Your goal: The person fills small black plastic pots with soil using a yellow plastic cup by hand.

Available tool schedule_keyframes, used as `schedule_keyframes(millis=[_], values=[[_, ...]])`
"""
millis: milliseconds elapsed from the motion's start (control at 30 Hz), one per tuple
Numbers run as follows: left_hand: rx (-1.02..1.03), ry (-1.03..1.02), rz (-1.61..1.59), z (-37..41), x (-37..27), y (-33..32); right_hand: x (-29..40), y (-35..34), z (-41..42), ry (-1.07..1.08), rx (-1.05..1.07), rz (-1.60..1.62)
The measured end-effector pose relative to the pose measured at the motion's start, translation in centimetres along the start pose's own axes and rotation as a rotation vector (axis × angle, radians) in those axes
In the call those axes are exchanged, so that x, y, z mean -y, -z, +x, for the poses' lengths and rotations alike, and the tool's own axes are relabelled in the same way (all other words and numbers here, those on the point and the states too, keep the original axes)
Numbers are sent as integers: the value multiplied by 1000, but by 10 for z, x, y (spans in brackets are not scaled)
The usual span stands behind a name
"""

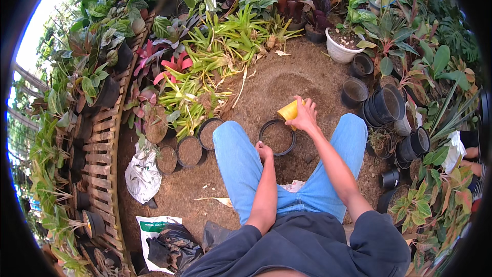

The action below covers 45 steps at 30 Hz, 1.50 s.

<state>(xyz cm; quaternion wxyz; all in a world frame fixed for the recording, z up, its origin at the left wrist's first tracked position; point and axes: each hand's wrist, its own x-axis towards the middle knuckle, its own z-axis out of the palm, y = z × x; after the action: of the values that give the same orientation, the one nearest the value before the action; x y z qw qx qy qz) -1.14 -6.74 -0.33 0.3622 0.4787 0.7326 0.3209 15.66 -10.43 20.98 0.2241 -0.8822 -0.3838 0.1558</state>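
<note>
Between my knees stands a round black plastic pot (277, 138) with brown soil in it. My left hand (265, 151) is at the pot's near left rim, its fingers curled around the edge. A yellow scoop or cup (290, 110) is in the grip of my right hand (306, 114). It is tilted at the far right rim of the pot, and its inside is hidden from me. Left of my knee, soil also fills several more black pots (191, 151), set in a row.
Uprooted green bromeliads (226, 42) are heaped beyond the pots. Stacked black pots (386, 104) and a white planter (342, 48) line the right side. A slatted wooden bench (100, 150) runs along the left, near a crumpled white bag (143, 173). Another person's leg (472, 167) shows far right.
</note>
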Motion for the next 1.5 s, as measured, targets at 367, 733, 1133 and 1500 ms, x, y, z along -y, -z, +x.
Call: schedule_keyframes(millis=[367, 733, 1133, 1500], values=[[46, 40, 15, -5, -16, 14, 19, -20, -11, 338, 29, -29], [11, -90, 73, 6, 4, 8, -10, -14, 45, 288, -187, 345], [20, -125, 31, 2, 1, -1, -163, -134, 45, -713, -530, 259], [55, -23, 140, 8, 2, 16, -131, -135, 30, -781, -273, 493]])
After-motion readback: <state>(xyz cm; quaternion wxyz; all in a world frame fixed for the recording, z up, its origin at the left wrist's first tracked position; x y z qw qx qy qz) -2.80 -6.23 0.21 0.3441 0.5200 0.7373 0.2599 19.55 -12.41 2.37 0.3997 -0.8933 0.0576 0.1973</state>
